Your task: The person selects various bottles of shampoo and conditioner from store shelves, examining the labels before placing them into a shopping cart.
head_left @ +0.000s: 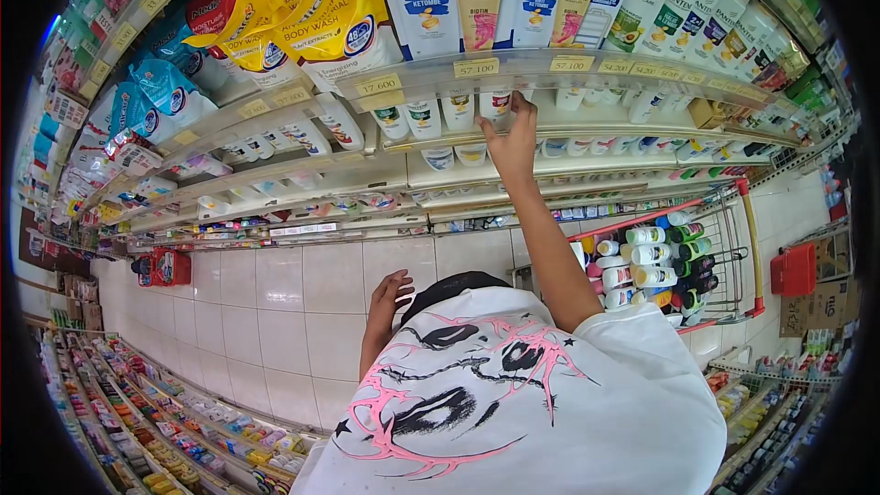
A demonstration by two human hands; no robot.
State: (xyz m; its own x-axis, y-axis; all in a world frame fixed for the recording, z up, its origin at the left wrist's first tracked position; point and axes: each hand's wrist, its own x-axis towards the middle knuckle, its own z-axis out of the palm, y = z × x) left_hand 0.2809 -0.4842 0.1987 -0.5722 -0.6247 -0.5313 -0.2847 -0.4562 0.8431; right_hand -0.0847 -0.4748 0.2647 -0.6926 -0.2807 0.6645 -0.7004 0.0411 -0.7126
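My right hand (pixel 515 136) reaches to the shelf below the price rail. Its thumb and fingers sit on either side of a white Pantene bottle (pixel 495 104) with a dark red label, which stands in a row of similar bottles. The rail partly hides the bottle's top. To its left are another white bottle (pixel 458 112) and green-labelled Pantene bottles (pixel 423 117). My left hand (pixel 392 291) hangs beside my waist over the tiled floor, fingers apart and holding nothing.
Above the rail (pixel 541 64) stand boxed Pantene sets (pixel 422 0) and yellow Medicare body wash pouches (pixel 330 23). A shopping cart (pixel 747 247) full of bottles (pixel 649 255) is at my right. Red baskets (pixel 170 268) sit on the floor, and another shelf (pixel 156 422) lies behind me.
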